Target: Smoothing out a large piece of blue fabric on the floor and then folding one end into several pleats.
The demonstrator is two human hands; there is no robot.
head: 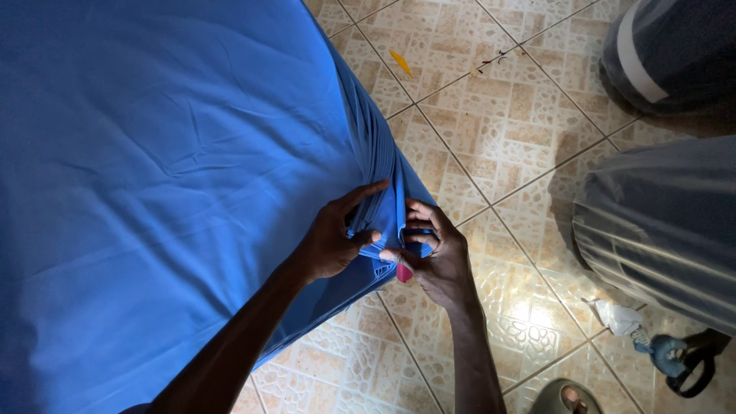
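Note:
A blue bed sheet (169, 153) covers a mattress that fills the left of the head view. At the mattress corner the cloth is gathered into tight folds. My left hand (333, 238) grips these folds from the left, thumb up against the pleats. My right hand (433, 257) pinches the same bunched corner from the right, fingers curled around the fabric. A small pink bit (404, 272) shows under the cloth between my hands.
Patterned beige floor tiles (498, 130) lie to the right of the bed. A yellow scrap (401, 62) rests on the floor. Grey striped bags or bundles (659, 215) stand at right. A sandalled foot (567, 397) and a blue object (675, 356) are at the bottom right.

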